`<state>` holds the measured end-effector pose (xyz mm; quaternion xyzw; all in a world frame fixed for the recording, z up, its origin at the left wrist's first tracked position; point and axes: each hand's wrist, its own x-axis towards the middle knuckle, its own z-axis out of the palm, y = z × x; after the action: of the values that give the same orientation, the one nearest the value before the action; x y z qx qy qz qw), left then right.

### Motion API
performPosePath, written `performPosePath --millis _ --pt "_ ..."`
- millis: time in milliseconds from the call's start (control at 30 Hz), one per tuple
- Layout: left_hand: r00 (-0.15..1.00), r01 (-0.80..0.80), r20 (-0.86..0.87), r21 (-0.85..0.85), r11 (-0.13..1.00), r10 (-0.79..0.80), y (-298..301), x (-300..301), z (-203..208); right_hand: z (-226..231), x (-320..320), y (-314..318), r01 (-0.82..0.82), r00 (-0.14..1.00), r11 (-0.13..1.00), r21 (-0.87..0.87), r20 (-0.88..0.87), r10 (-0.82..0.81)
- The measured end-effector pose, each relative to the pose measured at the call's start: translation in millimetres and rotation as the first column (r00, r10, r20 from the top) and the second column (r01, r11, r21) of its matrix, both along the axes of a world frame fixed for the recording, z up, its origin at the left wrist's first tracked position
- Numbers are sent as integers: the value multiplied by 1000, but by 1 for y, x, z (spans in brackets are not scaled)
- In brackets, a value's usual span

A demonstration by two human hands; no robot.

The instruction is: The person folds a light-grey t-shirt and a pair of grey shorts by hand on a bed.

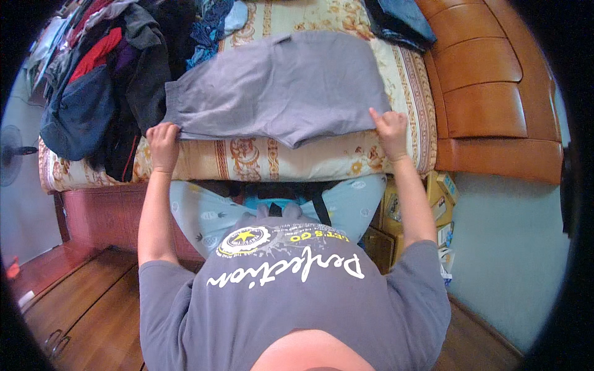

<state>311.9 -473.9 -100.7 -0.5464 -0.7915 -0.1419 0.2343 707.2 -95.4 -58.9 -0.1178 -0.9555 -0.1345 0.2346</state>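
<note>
Grey pants (278, 86) lie folded lengthwise across the bed in front of me, with a gathered elastic end at the left and a wider end at the right. My left hand (164, 143) is closed on the near corner of the elastic end, fingers pinched together. At the near right corner, my right hand (392, 133) is closed on the cloth, its index finger stretched along the edge and the other fingers curled. Between my hands the near edge runs fairly straight, with one pointed bulge of cloth hanging toward me.
A patterned cream bedspread (207, 159) covers the bed. Heaped dark clothes (80, 114) lie at the left, and folded jeans (402, 25) at the far right. A brown padded headboard (479, 74) borders the right side. A fan (11, 151) stands at the far left.
</note>
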Motion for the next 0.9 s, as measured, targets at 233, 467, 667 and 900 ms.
performPosePath --millis 233,467,667,900 --pt "999 -50 -10 -254 966 49 -16 10 -49 -97 27 -28 207 974 968 -142 -64 -217" --pt "993 -115 -66 -407 906 97 -7 16 -41 -112 40 -6 236 965 920 -312 -38 -260" --pt "986 -165 -89 -402 901 140 -14 13 -48 -84 35 9 260 965 949 -179 14 -262" --pt "991 -132 -29 -405 905 132 -7 15 -45 -82 36 41 171 985 948 -269 64 -160"
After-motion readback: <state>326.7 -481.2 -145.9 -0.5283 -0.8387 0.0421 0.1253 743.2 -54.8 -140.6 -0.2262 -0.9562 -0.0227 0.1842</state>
